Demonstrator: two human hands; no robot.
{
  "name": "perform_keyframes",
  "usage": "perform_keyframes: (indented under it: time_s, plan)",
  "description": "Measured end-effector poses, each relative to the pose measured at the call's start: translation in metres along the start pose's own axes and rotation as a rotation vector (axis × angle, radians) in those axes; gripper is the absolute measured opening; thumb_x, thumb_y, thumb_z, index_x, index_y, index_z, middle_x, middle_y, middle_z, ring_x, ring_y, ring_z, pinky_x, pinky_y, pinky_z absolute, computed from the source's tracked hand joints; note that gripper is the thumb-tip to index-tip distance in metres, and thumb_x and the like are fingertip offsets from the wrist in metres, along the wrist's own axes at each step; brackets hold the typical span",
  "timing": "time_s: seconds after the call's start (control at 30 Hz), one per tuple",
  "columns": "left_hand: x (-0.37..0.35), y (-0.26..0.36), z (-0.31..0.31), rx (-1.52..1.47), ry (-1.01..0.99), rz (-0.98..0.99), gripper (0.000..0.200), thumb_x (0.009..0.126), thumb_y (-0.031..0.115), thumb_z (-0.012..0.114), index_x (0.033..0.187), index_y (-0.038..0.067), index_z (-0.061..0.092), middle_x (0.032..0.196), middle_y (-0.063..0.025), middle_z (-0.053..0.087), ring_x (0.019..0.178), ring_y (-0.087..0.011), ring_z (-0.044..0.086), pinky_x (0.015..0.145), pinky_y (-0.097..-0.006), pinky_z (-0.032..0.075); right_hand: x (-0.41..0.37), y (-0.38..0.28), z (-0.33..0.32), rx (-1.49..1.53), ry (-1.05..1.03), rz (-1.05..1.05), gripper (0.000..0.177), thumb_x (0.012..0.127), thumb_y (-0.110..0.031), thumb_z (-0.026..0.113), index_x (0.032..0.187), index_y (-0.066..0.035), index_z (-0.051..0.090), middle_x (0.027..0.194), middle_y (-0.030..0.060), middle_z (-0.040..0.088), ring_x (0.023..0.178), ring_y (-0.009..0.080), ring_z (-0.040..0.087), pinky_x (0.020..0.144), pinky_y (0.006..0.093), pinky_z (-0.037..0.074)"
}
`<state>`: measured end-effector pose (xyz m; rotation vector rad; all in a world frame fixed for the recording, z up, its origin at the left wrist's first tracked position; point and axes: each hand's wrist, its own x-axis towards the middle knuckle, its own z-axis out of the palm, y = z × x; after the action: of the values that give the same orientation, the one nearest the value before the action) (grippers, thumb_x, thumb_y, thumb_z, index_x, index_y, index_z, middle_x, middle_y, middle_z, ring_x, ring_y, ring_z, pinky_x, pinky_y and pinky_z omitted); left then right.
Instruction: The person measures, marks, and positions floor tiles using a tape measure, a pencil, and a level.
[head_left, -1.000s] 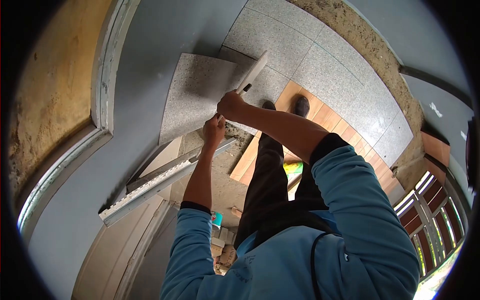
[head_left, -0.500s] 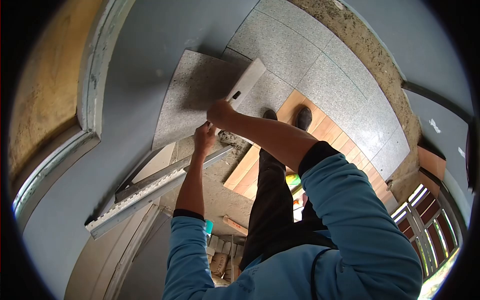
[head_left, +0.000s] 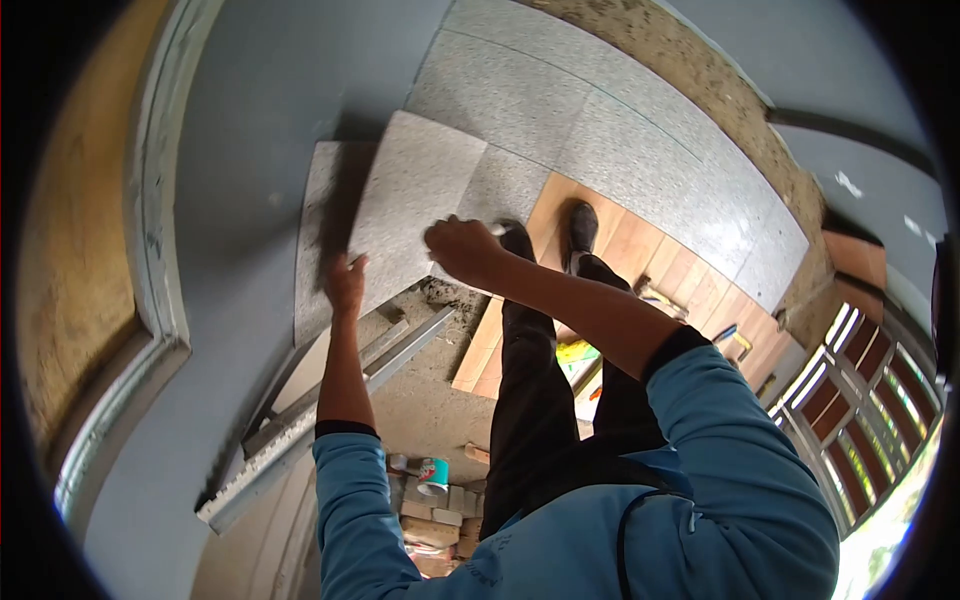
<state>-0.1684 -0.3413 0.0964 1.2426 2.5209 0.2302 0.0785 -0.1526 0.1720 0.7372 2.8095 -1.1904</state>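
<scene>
A speckled grey tile [head_left: 415, 190] overlaps a second grey tile [head_left: 318, 205] beside the wall. My left hand [head_left: 345, 285] is closed at the left edge of the upper tile, with its thumb up and its fingers partly hidden. Over the lower right part of that tile, my right hand [head_left: 462, 248] is closed in a fist. A small pale blur shows beside its knuckles; what it holds cannot be made out.
Grey floor tiles [head_left: 630, 140] and wood-look planks [head_left: 665, 255] lie around my shoes [head_left: 582, 228]. A metal bar [head_left: 260, 475] slants at lower left. Near my legs are a teal-labelled can [head_left: 433, 477] and stacked blocks [head_left: 432, 530]. A slatted gate [head_left: 850, 415] stands right.
The pale bar with a dark slot no longer shows at my right hand. My left hand has moved left, away from my right hand. The overlapping tiles now show a different arrangement, and the view has shifted.
</scene>
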Motion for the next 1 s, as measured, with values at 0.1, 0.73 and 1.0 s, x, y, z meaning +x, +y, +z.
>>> perform_keyframes:
  time_s: [0.1, 0.73, 1.0]
  plan:
    - [0.014, 0.012, -0.018, 0.193, -0.095, -0.166, 0.043, 0.079, 0.040, 0.073, 0.101, 0.004, 0.064, 0.095, -0.0239, 0.067, 0.091, -0.0440, 0.063, 0.079, -0.0504, 0.048, -0.069, 0.052, 0.009, -0.067, -0.010, 0.246, 0.021, 0.090, -0.026, 0.057, 0.086, -0.007, 0.063, 0.079, 0.0131, 0.067, 0.079, 0.0300, 0.068, 0.065, 0.0439, 0.054]
    - [0.056, 0.014, -0.032, 0.633, -0.198, -0.051, 0.048, 0.083, 0.046, 0.068, 0.083, -0.002, 0.068, 0.086, -0.0224, 0.068, 0.082, -0.0411, 0.067, 0.071, -0.0493, 0.052, -0.350, 0.173, 0.083, 0.176, -0.144, 1.122, 0.027, 0.085, -0.024, 0.052, 0.097, -0.004, 0.065, 0.088, 0.0240, 0.068, 0.087, 0.0416, 0.067, 0.080, 0.0498, 0.052]
    - [0.064, 0.023, -0.033, 0.767, -0.265, -0.008, 0.051, 0.084, 0.047, 0.067, 0.081, -0.004, 0.069, 0.087, -0.0234, 0.067, 0.081, -0.0405, 0.067, 0.072, -0.0484, 0.054, -0.393, 0.181, 0.103, 0.250, -0.062, 1.221, 0.027, 0.086, -0.026, 0.053, 0.097, -0.005, 0.066, 0.091, 0.0255, 0.068, 0.090, 0.0433, 0.066, 0.082, 0.0502, 0.052]
